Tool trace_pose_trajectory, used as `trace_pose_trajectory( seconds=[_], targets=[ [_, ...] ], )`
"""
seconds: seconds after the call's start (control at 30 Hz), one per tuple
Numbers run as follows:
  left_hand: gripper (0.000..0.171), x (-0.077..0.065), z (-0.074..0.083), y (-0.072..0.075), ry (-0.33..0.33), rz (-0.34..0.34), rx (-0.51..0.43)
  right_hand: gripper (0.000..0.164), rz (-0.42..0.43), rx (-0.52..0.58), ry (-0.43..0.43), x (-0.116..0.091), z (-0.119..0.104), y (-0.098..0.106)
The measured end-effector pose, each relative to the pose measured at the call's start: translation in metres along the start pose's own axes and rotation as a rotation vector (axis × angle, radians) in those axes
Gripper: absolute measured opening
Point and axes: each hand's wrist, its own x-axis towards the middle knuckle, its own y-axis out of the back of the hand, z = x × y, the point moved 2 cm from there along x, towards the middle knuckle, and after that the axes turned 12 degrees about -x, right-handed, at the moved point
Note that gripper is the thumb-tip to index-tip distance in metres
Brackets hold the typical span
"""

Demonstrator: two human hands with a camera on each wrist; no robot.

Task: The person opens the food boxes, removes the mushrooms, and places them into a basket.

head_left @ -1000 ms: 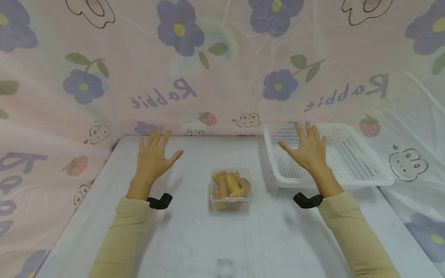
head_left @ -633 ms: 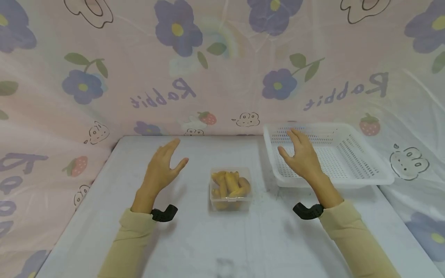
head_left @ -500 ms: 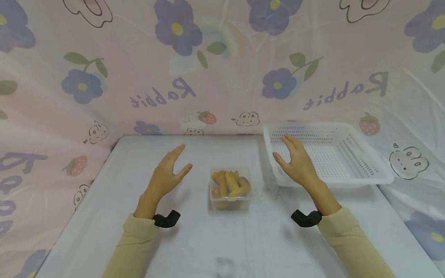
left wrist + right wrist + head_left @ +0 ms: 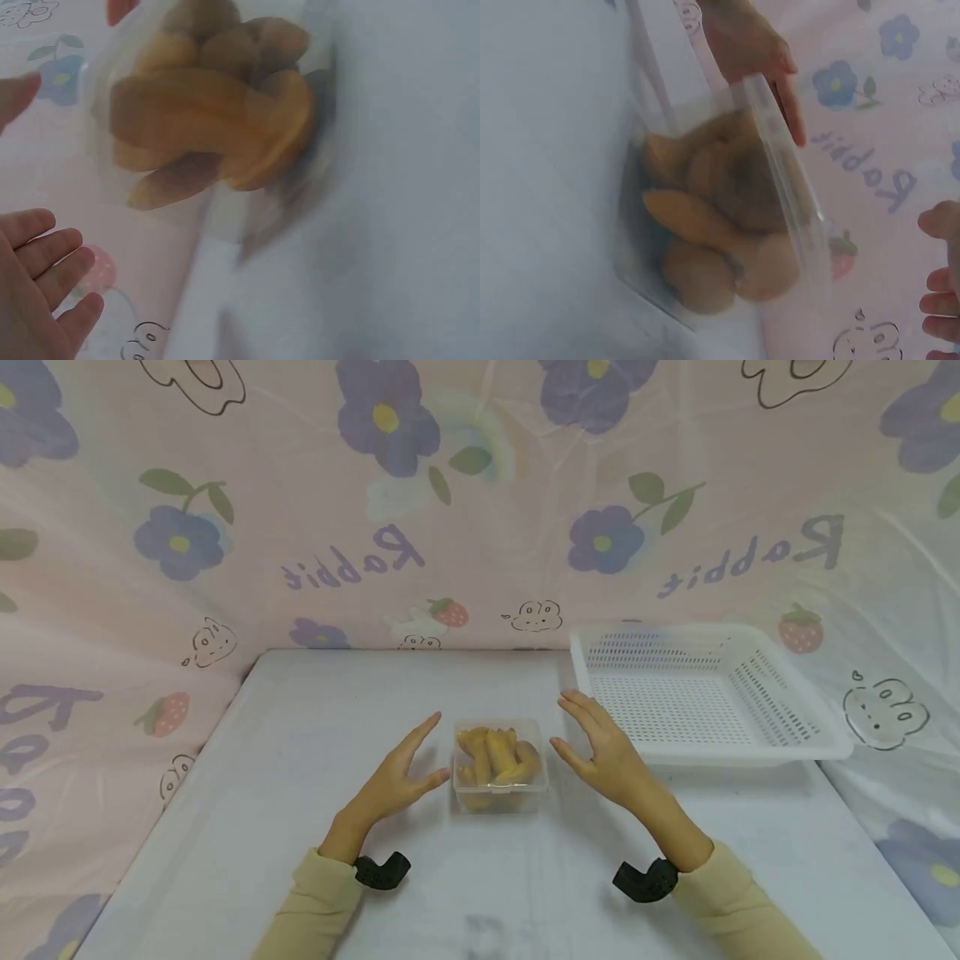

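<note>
A clear plastic box [image 4: 498,790] sits on the white table, filled with several knobbly yellow-brown pieces [image 4: 491,756] that look like ginger or mushrooms. My left hand [image 4: 393,783] is just left of it, fingers extended and thumb near the box's wall. On the other side, my right hand [image 4: 609,760] hovers with fingers spread, a small gap from the box. In the left wrist view the box [image 4: 217,217] is blurred, with my left fingers [image 4: 64,274] beside it. The right wrist view has the box [image 4: 780,150] between both hands. Neither hand holds anything.
A white perforated plastic basket [image 4: 750,752] stands at the back right of the table [image 4: 337,693]. Behind hangs a pink printed curtain [image 4: 480,535] with flowers and rabbits. Black camera mounts [image 4: 647,881] stick out inward from both wrists.
Both hands have come down and inward from raised, spread positions, closing in on the box from either side. My right hand has left the space over the basket. Box and basket stayed put.
</note>
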Motion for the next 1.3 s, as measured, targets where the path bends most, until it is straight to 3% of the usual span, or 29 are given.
trace_pose_trajectory(
  seconds=[0.1, 0.43, 0.57, 0.7, 0.93, 1.17, 1.3],
  targets=[
    [0.090, -0.003, -0.004, -0.008, -0.017, -0.027, -0.032, 0.058, 0.005, 0.008, 0.050, -0.005, -0.010, -0.007],
    [0.112, 0.002, -0.016, -0.028, 0.028, -0.060, -0.064, 0.054, 0.041, 0.081, 0.237, -0.019, -0.034, -0.039],
    [0.116, 0.006, -0.017, -0.034, 0.033, -0.066, -0.069, 0.057, 0.042, 0.118, 0.263, -0.021, -0.041, -0.048],
    [0.117, 0.008, -0.017, -0.040, 0.021, -0.065, -0.099, 0.059, 0.067, 0.088, 0.275, -0.021, -0.045, -0.055],
    [0.115, 0.014, -0.021, -0.045, -0.063, -0.040, -0.123, 0.067, 0.096, 0.029, 0.295, -0.019, -0.049, -0.061],
    [0.118, 0.018, -0.021, -0.044, 0.067, -0.023, -0.094, 0.066, 0.090, 0.028, 0.296, -0.012, -0.047, -0.062],
    [0.117, 0.025, -0.023, -0.043, 0.075, -0.023, -0.085, 0.061, 0.093, 0.038, 0.281, -0.007, -0.045, -0.064]
  ],
)
